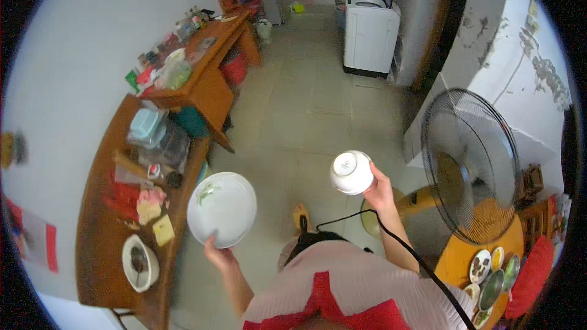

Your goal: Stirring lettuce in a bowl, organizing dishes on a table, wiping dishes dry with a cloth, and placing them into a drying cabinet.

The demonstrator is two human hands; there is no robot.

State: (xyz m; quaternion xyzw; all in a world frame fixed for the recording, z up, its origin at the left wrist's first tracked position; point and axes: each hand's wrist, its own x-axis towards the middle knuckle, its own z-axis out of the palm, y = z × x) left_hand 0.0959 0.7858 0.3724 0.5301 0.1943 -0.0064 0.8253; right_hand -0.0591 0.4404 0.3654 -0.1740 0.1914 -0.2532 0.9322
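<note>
My left hand (220,253) grips the near rim of a white plate (224,213), thumb on top. A green leaf design or a few green scraps show near its upper left; I cannot tell which. On the other side, my right hand (381,191) holds a white bowl (360,181) turned so its round foot faces up and toward me. Small marks show on the foot. Both dishes are held out in the air above the tiled floor (293,133), well apart from each other.
A wooden bench (103,201) on the left bears plastic containers (149,126) and a white oval basin (153,268). Beyond it stands a wooden desk (213,80). A floor fan (470,165) and a table (449,261) with several dishes are at right. A washing machine (369,39) stands ahead.
</note>
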